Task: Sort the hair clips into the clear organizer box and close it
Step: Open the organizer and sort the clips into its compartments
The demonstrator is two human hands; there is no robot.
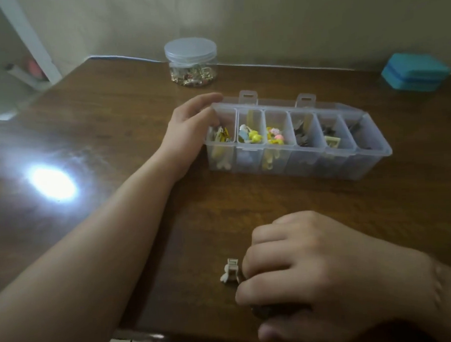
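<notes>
The right hand (327, 275) lies low on the dark brown wooden tabletop (113, 118), its fingers (264, 267) curled over something dark; what they grip cannot be made out. Just beside those fingers stands a small white hair clip (230, 270). The left hand (191, 120) reaches to the left end of the clear plastic organizer box (361, 165), its loosely bent fingers (211, 97) touching the rim. The box lies open, its six compartments holding yellow, pastel and dark clips. Behind stands a round clear lidded jar (191, 62) of small metal pieces; at far right sits a blue case (415, 72).
</notes>
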